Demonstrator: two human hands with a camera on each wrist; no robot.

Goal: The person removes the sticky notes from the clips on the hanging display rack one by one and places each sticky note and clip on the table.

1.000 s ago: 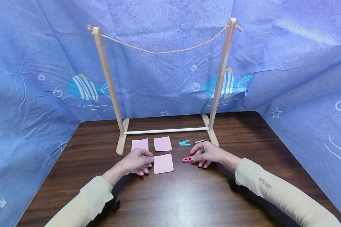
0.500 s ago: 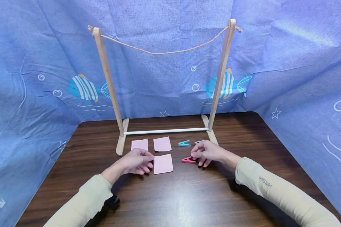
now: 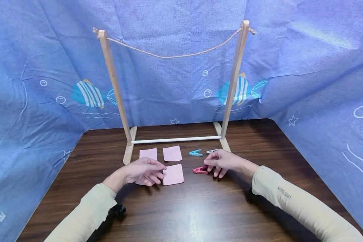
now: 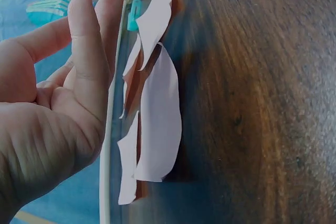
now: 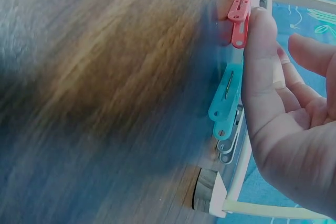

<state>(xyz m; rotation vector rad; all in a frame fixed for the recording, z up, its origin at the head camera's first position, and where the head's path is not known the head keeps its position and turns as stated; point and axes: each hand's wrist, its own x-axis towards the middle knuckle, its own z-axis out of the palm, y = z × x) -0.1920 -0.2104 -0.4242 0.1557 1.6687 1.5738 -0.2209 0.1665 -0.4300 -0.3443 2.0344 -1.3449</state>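
Observation:
In the head view my left hand [image 3: 143,170] hovers over the pink paper squares, fingers loosely bent with nothing between them. Its fingertips overlap the left edge of the front right square [image 3: 173,174]. Another square [image 3: 140,182] is mostly hidden under that hand; two more lie behind, a left square [image 3: 148,154] and a right square [image 3: 172,153]. My right hand [image 3: 222,161] is relaxed, its fingertips right beside a red clothespin [image 3: 200,170]. The right wrist view shows a teal clothespin [image 5: 226,100] below the red clothespin [image 5: 239,19], alongside the fingers.
Toward the back stands a wooden frame [image 3: 116,84] with a sagging rope [image 3: 166,57] between its posts and a white bar [image 3: 175,139] low down. A light blue clothespin [image 3: 195,153] and a grey clothespin [image 3: 211,151] lie near its right foot. Blue patterned cloth [image 3: 175,90] surrounds the table.
My left hand has shifted slightly left and its fingers have spread, uncovering part of a pink square beneath. The right fingertips have drawn slightly away from the red clothespin, which lies in place.

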